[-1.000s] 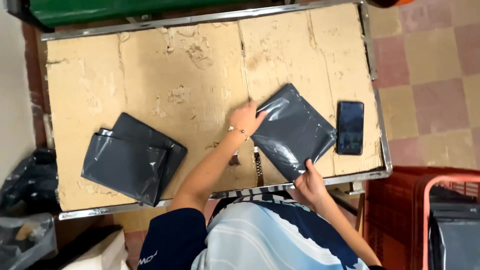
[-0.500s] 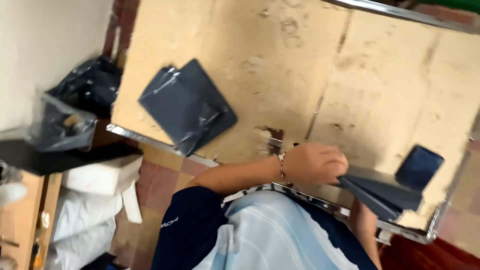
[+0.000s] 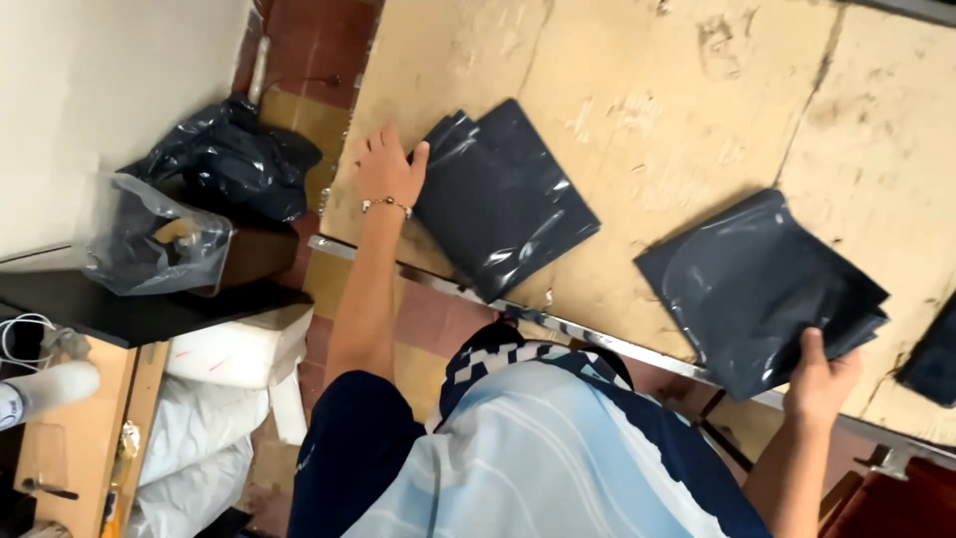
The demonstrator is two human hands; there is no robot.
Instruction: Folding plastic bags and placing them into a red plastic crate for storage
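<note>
A dark thing (image 3: 934, 359) at the right border is cut off, so its kind cannot be told. The right hand (image 3: 819, 384) shows only its thumb and knuckles; its fingers are hidden under the bag (image 3: 762, 289) it grips. How many bags make up the stack (image 3: 503, 194) is unclear, though two offset corners show at its top. The contents of the clear bag (image 3: 154, 239) on the dark shelf at left are hard to make out.

The tabletop (image 3: 677, 120) is worn and pale, with a metal rim along its near edge. The stack lies close to the tabletop's left corner, its lower corner near the rim. The held bag sits at the near edge, its lower corner over the rim. Between stack and bag lies a broad bare stretch of board, and more above both.

The left arm reaches straight out, a bracelet at the wrist; the left hand (image 3: 386, 169) is spread flat, fingers wide, its thumb touching the stack's left edge. The right arm is bent, thumb pressed on top of the bag's lower right corner, pinching it.
</note>
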